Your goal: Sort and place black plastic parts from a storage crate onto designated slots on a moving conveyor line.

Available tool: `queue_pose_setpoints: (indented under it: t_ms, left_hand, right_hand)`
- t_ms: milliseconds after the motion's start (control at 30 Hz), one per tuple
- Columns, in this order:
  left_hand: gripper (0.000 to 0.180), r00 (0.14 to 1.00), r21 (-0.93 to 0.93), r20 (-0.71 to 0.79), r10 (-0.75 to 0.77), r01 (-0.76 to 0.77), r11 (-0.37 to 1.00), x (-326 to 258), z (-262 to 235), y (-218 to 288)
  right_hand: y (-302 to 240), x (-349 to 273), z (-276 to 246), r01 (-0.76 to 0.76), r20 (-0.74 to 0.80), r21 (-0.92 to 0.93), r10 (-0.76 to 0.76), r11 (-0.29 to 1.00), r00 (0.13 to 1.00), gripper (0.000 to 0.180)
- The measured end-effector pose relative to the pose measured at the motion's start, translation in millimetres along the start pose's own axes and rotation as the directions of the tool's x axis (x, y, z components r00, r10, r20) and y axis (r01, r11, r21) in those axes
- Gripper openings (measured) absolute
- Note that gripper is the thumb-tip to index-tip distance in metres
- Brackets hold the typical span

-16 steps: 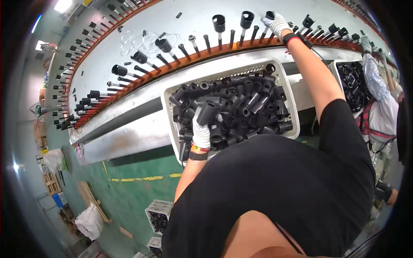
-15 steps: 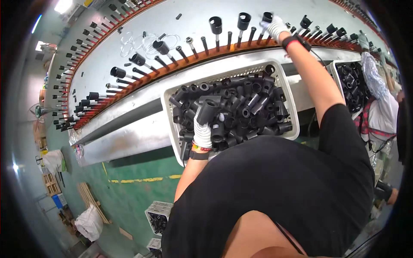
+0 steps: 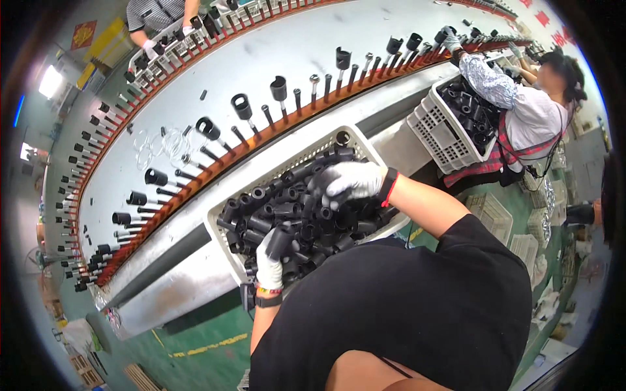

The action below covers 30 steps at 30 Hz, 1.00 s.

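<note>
A white slotted crate (image 3: 305, 158) full of black plastic tubes (image 3: 274, 207) stands in front of me. My left hand (image 3: 268, 259), in a white glove, is closed around one black tube (image 3: 280, 240) at the near edge of the pile. My right hand (image 3: 352, 181), also gloved, rests palm down on the tubes at the right side of the crate, its fingers curled over them. Behind the crate runs a curved conveyor with an orange rail (image 3: 215, 171) of upright pins, some of which carry black tubes (image 3: 242, 104).
To my right another person (image 3: 521, 104) in a patterned sleeve reaches to the rail beside a second crate of tubes (image 3: 450, 127). A further person's gloved hands (image 3: 151, 47) work at the far side. Green floor with stacked empty crates (image 3: 528, 234) lies below.
My right hand has come back from the pin rail down into the crate. The left hand stays in the pile holding a tube. The view has swung to the right.
</note>
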<state>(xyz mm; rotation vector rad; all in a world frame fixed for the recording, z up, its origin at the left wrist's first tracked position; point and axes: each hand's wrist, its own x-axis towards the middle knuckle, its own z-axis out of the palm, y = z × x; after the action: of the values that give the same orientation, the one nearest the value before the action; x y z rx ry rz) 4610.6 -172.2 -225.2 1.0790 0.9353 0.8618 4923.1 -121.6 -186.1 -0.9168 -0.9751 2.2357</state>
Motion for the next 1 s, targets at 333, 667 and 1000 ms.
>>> queue_pose_setpoints:
  t_ms: [333, 667, 1000]
  left_hand:
    - [0.072, 0.966, -0.382, -0.212, -0.145, 0.055, 0.923, -58.2, -76.8, -36.5]
    - [0.058, 0.837, -0.376, -0.49, -0.245, 0.05, 0.925, -63.3, -23.9, -68.7]
    - [0.073, 0.852, -0.274, -0.453, -0.261, 0.146, 0.951, -35.4, 9.2, -82.8]
  right_hand:
    - [-87.2, -42.2, -288.5, 0.794, -0.847, -0.346, -0.53, 0.499, -0.036, 0.012]
    - [-173.0, -96.0, -399.4, 0.684, -0.812, -0.581, -0.256, 0.44, -0.525, 0.033]
    - [-154.7, -44.8, -481.2, 0.154, -0.563, -0.814, -0.696, 0.56, -0.446, 0.017]
